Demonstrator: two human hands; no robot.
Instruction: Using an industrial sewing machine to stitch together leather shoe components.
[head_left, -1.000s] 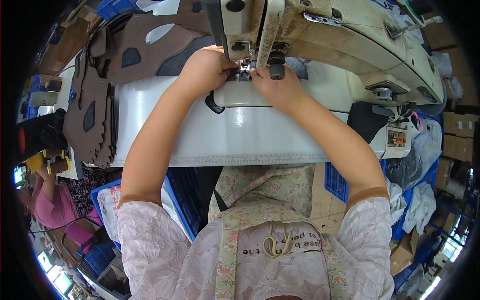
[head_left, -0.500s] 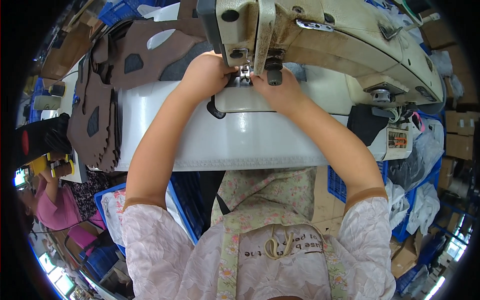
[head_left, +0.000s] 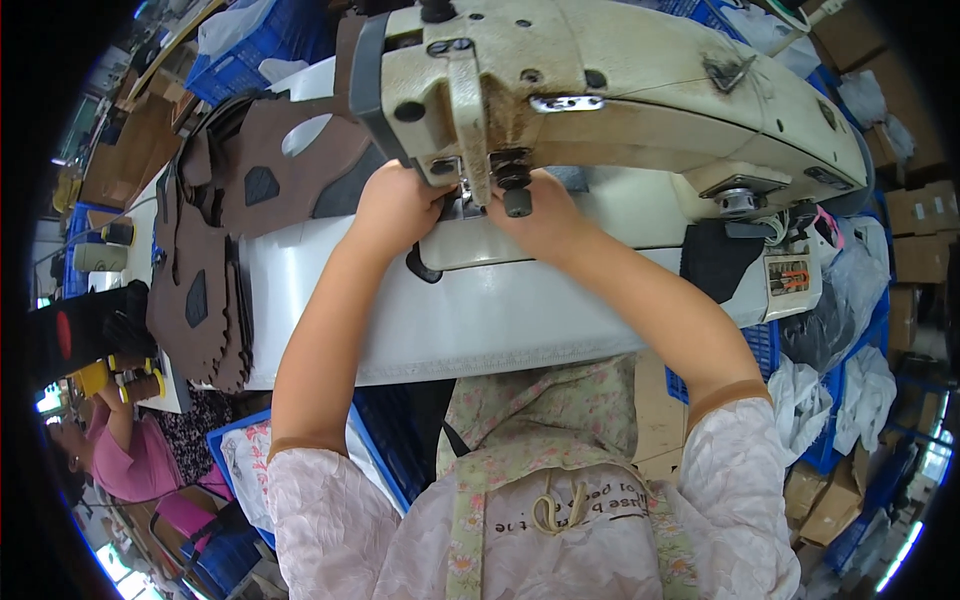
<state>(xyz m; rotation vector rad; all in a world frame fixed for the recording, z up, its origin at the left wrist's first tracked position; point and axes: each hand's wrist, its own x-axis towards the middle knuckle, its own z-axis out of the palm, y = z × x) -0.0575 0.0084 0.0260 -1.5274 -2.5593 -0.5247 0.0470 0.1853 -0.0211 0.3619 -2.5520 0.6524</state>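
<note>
Both my hands are at the needle area of a cream sewing machine (head_left: 640,95). Left of the metal presser foot (head_left: 467,204), my left hand (head_left: 396,208) is closed, its fingertips bent down against dark material at the needle. My right hand (head_left: 547,218) reaches in from the other side, fingers drawn together and partly covered by the machine head. What either hand's fingertips pinch is too hidden to name. A brown sheet piece (head_left: 335,150) with cut-outs and dark grey patches lies left of and beyond my left hand. Some dark grey material (head_left: 572,178) shows behind my right hand.
More brown pieces (head_left: 190,285) hang over the left table edge. Right of the machine bed lies a black cloth (head_left: 718,262). Blue crates (head_left: 765,350) with plastic bags stand at right. A co-worker in pink (head_left: 140,450) sits at far left near thread spools.
My view has tilted, so the machine and table sit lower in the picture. My hands stay on either side of the presser foot, with little visible change in their grip.
</note>
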